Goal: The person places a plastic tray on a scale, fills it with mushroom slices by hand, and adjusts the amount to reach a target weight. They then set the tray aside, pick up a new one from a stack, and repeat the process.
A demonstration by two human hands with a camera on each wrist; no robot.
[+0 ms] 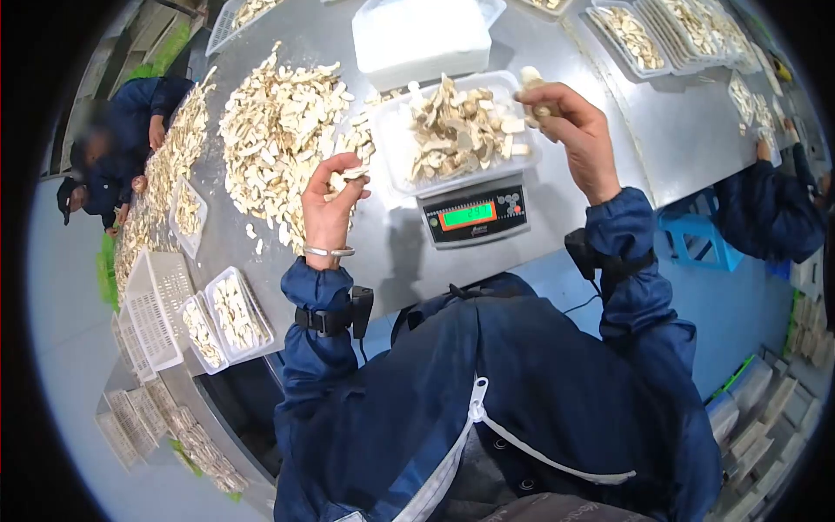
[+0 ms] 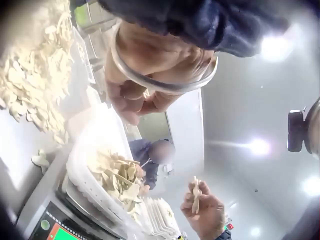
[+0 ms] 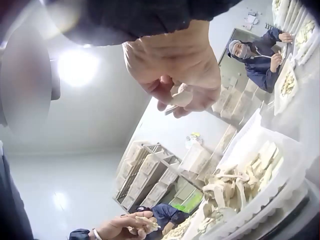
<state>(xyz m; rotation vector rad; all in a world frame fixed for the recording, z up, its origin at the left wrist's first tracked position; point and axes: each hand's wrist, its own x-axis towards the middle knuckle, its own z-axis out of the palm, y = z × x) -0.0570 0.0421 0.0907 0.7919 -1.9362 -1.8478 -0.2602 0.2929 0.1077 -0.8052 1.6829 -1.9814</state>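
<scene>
Pinching pale mushroom slices [image 1: 354, 174] above a worktop [image 1: 374, 248]
Left grip [image 1: 329, 213] pinches a few; centre, a tray [image 1: 384, 155] of more sits on the scale [image 1: 478, 236]; right grip [image 1: 578, 130] pinches others by the tray's edge. Probably light, fragile, best taken gently across flat faces.

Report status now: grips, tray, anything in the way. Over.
Left grip pinching pale slices; right grip pinching more. White tray on scale, slices heaped inside. Nothing visible between grips and tray.
</scene>
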